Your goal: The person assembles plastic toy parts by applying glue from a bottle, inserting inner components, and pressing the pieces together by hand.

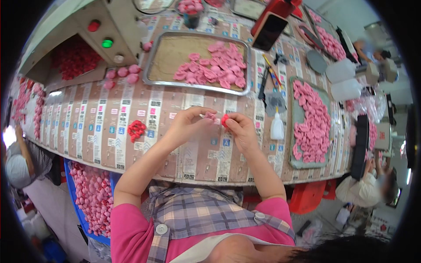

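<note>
My left hand is pinched on a small pink molded piece over the table's middle. Just to its right, my right hand grips a small red piece between thumb and fingers. The two pieces are close together but apart. On the table left of my hands lies a little heap of red pieces. Beyond my hands, a metal tray holds a heap of pink molded pieces on its right half.
At right stand a white squeeze bottle and a green tray full of pink pieces. A phone leans on a red stand. Far left is a machine with red parts inside; below it, a blue crate of pink balls. Other people sit at both sides.
</note>
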A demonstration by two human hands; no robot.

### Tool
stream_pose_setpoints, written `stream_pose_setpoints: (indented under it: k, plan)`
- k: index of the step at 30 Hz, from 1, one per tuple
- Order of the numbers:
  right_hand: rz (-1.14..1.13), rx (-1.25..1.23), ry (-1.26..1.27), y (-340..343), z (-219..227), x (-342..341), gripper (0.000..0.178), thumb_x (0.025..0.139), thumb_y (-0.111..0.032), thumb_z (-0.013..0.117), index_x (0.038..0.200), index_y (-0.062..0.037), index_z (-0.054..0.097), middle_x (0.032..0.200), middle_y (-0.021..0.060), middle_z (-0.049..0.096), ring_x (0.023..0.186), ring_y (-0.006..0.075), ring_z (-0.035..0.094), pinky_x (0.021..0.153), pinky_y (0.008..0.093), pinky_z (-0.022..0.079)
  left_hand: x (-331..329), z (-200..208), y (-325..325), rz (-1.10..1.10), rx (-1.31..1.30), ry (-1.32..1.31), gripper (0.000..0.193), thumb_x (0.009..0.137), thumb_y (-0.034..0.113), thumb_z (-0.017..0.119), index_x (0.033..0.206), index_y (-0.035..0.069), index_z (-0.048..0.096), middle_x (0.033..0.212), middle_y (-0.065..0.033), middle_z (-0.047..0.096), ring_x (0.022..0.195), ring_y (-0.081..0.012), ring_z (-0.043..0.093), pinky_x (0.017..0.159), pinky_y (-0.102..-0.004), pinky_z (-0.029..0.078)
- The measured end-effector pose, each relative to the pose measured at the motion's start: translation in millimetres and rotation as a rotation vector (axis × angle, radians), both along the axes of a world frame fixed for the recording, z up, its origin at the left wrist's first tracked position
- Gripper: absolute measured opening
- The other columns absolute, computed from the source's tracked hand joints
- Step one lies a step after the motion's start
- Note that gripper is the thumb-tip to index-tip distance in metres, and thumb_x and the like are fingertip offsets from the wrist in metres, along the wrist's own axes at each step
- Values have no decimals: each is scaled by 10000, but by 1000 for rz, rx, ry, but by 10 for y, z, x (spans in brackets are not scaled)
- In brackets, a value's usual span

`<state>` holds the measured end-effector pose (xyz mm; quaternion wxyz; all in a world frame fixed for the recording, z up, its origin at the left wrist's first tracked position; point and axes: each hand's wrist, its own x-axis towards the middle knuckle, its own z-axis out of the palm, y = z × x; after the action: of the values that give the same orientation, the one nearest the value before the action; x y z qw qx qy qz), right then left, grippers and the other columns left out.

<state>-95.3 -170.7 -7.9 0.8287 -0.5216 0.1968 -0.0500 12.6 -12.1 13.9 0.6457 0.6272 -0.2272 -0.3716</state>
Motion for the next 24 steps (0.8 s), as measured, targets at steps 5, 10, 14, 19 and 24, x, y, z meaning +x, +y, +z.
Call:
stream_pose_setpoints:
  k: [5,10,14,19,24]
  plan:
    - [21,-122,-30,74,15,44,195,805,-100,595,957,22,588,858,52,613,737,81,558,660,205,446,-10,-223,59,-9,-10,174,265,794,79,592,1050,18,557,849,-16,595,741,-49,547,636,-172,425]
    - [57,-325,-36,156,6,44,203,808,-104,594,962,27,592,887,55,612,778,82,571,697,199,454,-78,-228,38,10,-52,210,241,790,74,597,1017,14,544,886,-22,592,750,-52,546,646,-180,430]
    - [61,-389,-35,163,3,45,219,811,-91,587,998,22,576,907,57,604,783,86,571,708,203,456,-113,-216,48,31,-110,159,229,781,68,607,990,13,533,897,-33,596,770,-73,558,688,-209,442]
    - [145,-78,-38,132,59,66,278,813,-65,577,1075,7,523,933,54,592,815,95,571,740,218,461,-102,-214,89,31,-97,67,220,774,70,617,975,8,554,890,-49,608,799,-94,572,733,-227,446]
    - [165,-227,-73,122,4,34,251,802,-79,595,1032,2,536,918,49,592,823,96,572,745,223,461,-138,-165,92,33,-60,4,204,770,79,624,956,1,589,862,-50,618,786,-100,579,712,-230,458]
